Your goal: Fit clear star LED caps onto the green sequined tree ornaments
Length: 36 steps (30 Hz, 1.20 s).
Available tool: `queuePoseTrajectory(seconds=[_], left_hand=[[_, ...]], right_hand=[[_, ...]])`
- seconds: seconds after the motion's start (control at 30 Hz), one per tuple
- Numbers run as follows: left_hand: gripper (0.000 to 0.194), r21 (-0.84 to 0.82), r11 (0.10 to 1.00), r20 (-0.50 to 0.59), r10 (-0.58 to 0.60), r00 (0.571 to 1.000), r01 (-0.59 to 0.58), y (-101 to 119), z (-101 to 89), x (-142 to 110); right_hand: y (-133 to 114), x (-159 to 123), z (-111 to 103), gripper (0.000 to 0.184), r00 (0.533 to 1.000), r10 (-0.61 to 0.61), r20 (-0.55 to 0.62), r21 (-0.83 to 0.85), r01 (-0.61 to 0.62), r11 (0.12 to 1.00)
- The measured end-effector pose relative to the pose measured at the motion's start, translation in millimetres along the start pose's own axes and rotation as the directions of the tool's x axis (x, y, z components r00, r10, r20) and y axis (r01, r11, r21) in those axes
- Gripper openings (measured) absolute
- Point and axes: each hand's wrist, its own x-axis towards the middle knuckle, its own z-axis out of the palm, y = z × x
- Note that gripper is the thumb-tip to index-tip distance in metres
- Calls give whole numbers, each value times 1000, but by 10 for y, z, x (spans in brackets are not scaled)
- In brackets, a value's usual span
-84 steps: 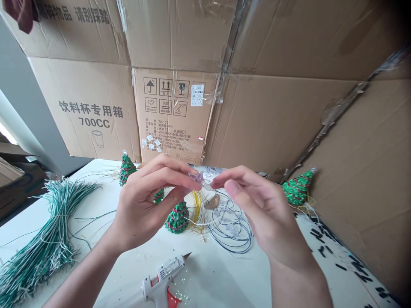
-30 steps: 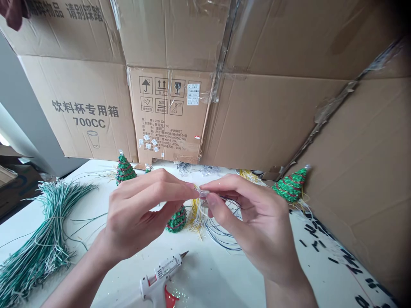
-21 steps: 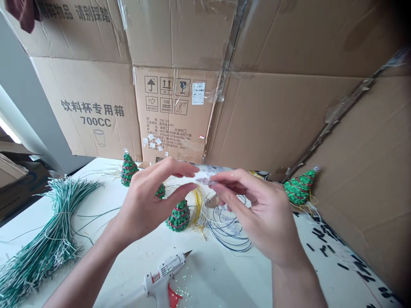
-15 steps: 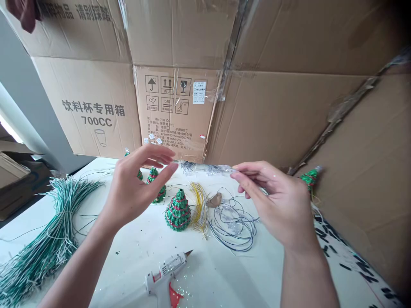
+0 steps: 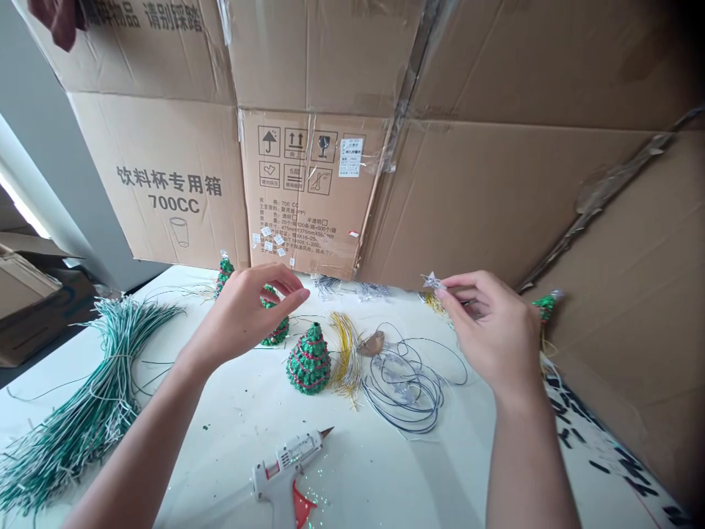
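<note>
Your right hand [image 5: 493, 323] has swung farther out to the right since the earlier frames, taking the small clear star [image 5: 432, 281] away from your left hand [image 5: 239, 312], so the two hands now stand well apart. Your right thumb and forefinger are pinched together on the star's near side, while its points stick out past your fingertips to the left; your other right fingers curl in toward the palm. Your left hand is loosely bent, with a narrow gap between the thumb and the curved fingers. It hangs over the white table [image 5: 407, 470] and partly covers a green tree [image 5: 275, 330] beyond it. Nearer you, another green tree [image 5: 309, 360] with red bands stands upright, just beside a bundle of yellow and white wires [image 5: 344, 356]. Right of that bundle lies a loose coil of dark wire [image 5: 405, 400] with clear pieces among its loops. Below, closest to you, a white glue gun [image 5: 289, 466] lies with its nozzle pointing up and right.
</note>
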Motion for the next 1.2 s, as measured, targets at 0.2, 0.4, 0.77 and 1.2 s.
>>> queuePoseTrajectory(seconds=[0.2,0.4,0.77,1.2], left_hand=[[25,16,1000,43,0,999,0,5,4,-10],[32,45,998,87,-51,995,47,20,14,-15],[36,176,972,172,-184,968,154,-28,16,0],[34,61,986,43,-159,986,156,51,-32,-15]], right_hand=[[423,28,-48,7,995,72,-66,-133,-80,988],[1290,-214,359,22,908,323,267,-209,-273,939],[1649,-626,994,28,686,274,674,-155,-232,960],[1489,-376,819,33,886,260,385,101,-320,942]])
